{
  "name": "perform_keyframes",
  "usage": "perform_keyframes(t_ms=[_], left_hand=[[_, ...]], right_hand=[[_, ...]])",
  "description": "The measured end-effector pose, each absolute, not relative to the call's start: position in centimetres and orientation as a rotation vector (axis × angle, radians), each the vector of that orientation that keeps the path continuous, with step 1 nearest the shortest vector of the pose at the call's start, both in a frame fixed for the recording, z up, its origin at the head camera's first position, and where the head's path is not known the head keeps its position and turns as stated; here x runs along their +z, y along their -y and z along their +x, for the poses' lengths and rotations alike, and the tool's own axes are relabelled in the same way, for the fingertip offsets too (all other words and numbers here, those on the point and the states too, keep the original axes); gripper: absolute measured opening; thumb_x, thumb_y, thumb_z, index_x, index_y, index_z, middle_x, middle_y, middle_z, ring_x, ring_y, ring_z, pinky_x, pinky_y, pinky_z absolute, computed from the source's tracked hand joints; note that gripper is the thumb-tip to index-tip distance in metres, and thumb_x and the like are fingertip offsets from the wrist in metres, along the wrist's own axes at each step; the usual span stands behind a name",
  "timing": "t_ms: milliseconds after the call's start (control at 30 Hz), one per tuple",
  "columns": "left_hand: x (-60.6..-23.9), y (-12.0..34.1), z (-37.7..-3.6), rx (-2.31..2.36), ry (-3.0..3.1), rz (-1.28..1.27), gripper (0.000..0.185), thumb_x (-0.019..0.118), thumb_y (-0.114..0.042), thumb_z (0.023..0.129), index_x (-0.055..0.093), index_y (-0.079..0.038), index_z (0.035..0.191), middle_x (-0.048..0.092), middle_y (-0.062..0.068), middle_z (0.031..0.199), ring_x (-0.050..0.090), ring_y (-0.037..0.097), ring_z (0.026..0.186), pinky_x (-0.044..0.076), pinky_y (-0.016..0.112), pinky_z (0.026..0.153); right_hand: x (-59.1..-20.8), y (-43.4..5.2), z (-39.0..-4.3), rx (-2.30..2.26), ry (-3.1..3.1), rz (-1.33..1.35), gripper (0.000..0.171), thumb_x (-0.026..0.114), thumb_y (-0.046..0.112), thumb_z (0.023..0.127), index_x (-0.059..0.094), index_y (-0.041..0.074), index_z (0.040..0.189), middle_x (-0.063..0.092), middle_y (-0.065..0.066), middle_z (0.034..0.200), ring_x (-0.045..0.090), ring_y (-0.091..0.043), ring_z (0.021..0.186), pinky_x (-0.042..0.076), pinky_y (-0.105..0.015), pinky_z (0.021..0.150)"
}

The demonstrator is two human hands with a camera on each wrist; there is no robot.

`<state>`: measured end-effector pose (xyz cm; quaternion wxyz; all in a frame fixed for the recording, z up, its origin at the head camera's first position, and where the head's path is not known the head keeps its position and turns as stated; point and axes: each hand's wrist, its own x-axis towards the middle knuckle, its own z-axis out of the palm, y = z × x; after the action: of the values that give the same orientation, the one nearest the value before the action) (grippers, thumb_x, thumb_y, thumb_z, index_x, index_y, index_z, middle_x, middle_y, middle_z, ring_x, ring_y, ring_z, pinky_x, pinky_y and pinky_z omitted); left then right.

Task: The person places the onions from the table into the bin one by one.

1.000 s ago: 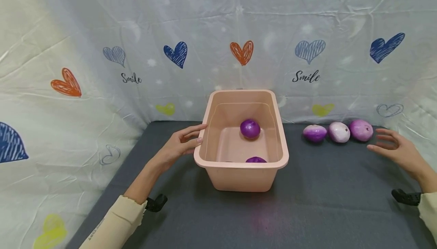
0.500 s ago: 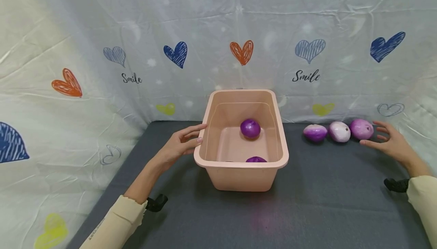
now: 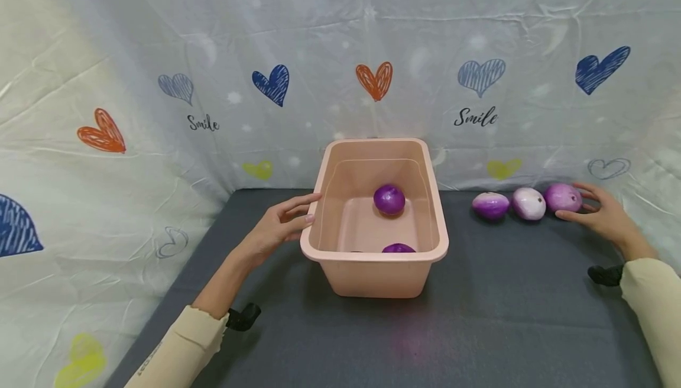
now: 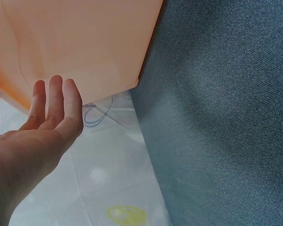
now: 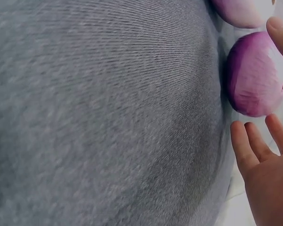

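A pink plastic basin stands mid-table with two purple onions in it, one near the back, one half hidden behind the front rim. My left hand rests with straight fingers against the basin's left wall, as the left wrist view of that hand confirms. To the right three purple-white onions lie in a row. My right hand is spread around the rightmost onion. In the right wrist view the fingers lie just beside this onion with a small gap.
A dark grey mat covers the table. The other two onions lie between the basin and my right hand. A white cloth printed with hearts hangs close behind and along the left side.
My right hand has moved forward and left until its spread fingers reach around the rightmost onion. The left hand, the basin and the onions have stayed in place.
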<state>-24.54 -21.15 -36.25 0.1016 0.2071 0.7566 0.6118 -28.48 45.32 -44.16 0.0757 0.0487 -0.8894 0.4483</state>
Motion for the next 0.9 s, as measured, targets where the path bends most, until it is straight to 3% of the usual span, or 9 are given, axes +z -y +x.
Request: perform_keyframes(t_ms=[200,467,600,700,800,900], left_hand=[[-36.2,21.3,-24.5,1.811,-2.232,0.614,0.055,0.066,-0.022,0.102,0.048,-0.018,0.154,0.05,0.015,0.147,0.053,0.032,0.13,0.051,0.047,0.097],[-36.2,21.1,-24.5,1.808,-2.233,0.624,0.055,0.066,-0.021,0.102,0.048,-0.018,0.154,0.051,0.015,0.146,0.053,0.032,0.13,0.051,0.049,0.097],[-36.1,21.1,-24.5,1.805,-2.232,0.62,0.054,0.067,-0.022,0.102,0.049,-0.02,0.153,0.051,0.012,0.146,0.053,0.03,0.13,0.051,0.048,0.097],[-36.1,21.1,-24.5,1.8,-2.235,0.625,0.055,0.067,-0.023,0.102,0.049,-0.019,0.154,0.051,0.013,0.146,0.053,0.031,0.13,0.052,0.046,0.097],[-36.1,21.2,-24.5,1.801,-2.237,0.628,0.055,0.066,-0.022,0.102,0.049,-0.018,0.154,0.052,0.015,0.146,0.054,0.032,0.129,0.052,0.045,0.096],[-36.1,21.2,-24.5,1.804,-2.232,0.632,0.055,0.066,-0.021,0.103,0.048,-0.017,0.154,0.051,0.015,0.146,0.054,0.032,0.129,0.053,0.045,0.096]], right_hand=[[-44.4,-45.5,-29.4,1.316,2.649,0.174,0.084,0.077,0.017,0.094,0.026,-0.008,0.155,0.022,-0.044,0.151,0.035,-0.069,0.124,0.038,-0.007,0.066],[-44.7,-45.6,-29.8,1.343,2.639,0.12,0.088,0.076,0.02,0.094,0.021,-0.009,0.156,0.025,-0.046,0.149,0.034,-0.064,0.127,0.037,-0.007,0.067],[-45.0,-45.6,-29.7,1.38,2.632,0.047,0.091,0.076,0.024,0.095,0.018,-0.005,0.159,0.023,-0.043,0.152,0.03,-0.061,0.132,0.041,-0.025,0.083],[-45.3,-45.4,-29.7,1.362,2.621,-0.009,0.09,0.076,0.026,0.095,0.02,-0.006,0.157,0.028,-0.042,0.15,0.032,-0.058,0.13,0.042,-0.036,0.083],[-45.5,-45.1,-29.8,1.34,2.591,-0.041,0.084,0.076,0.025,0.095,0.026,-0.01,0.153,0.035,-0.044,0.143,0.042,-0.051,0.122,0.044,-0.027,0.074],[-45.7,-44.9,-29.6,1.365,2.558,-0.058,0.079,0.075,0.023,0.096,0.029,-0.013,0.149,0.038,-0.044,0.14,0.051,-0.033,0.112,0.043,-0.014,0.065]])
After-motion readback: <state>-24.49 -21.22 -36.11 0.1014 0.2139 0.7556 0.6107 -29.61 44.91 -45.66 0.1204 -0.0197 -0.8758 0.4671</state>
